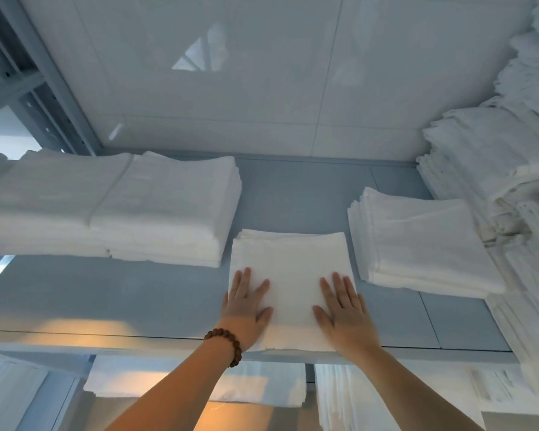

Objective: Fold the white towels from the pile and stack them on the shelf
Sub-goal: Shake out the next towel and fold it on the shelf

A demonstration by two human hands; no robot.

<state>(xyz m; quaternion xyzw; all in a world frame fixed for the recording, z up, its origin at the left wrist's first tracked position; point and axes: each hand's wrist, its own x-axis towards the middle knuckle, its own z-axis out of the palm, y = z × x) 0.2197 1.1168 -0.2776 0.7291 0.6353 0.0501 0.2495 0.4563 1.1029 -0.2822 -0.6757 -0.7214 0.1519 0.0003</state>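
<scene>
We see a pale blue shelf running the width of the view. Up its right side climbs a tall pile of white towels, its top and far side cut off by the frame. On the left lies a broad, low stack of folded towels, cut off at the left edge. Right of centre sits a smaller stack, close against the foot of the pile, though we cannot tell whether they touch. Between the two stacks, at the shelf's front edge, lies the folded towel, its far left corner just beside the broad stack. Both bare arms reach up and forward to it. The left hand lies flat on its near left part, fingers straight and slightly spread, thumb pointing inward. The right hand mirrors it on the near right, and neither curls round the cloth. The palms hide the towel's near corners, and its near edge is blurred. A brown beaded bracelet circles the left wrist. Below the shelf hangs more white cloth, partly hidden by the arms and hard to make out.
</scene>
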